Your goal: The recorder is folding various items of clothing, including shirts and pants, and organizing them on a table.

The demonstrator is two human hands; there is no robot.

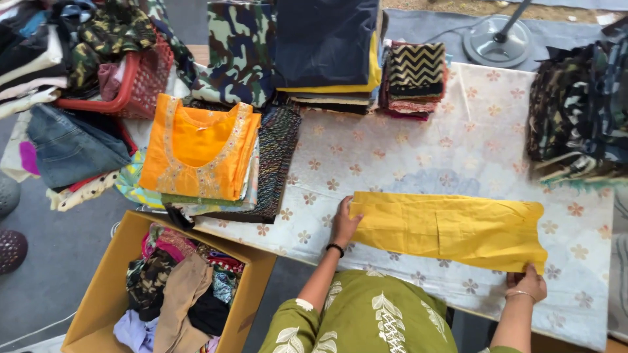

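Note:
A yellow garment (451, 225), folded into a long strip, lies flat on the floral tablecloth (405, 150). My left hand (343, 222) presses on its left end, fingers spread over the edge. My right hand (526, 281) pinches the garment's lower right corner at the table's near edge. A black band sits on my left wrist and a thin bangle on my right.
An orange embroidered top (199, 147) tops a folded pile at left. Camouflage (239, 49), navy (327, 42) and zigzag-patterned (415, 75) stacks line the far edge. A cardboard box of clothes (104, 287) stands on the floor, a red basket (140, 82) at upper left, a fan base (497, 42) behind.

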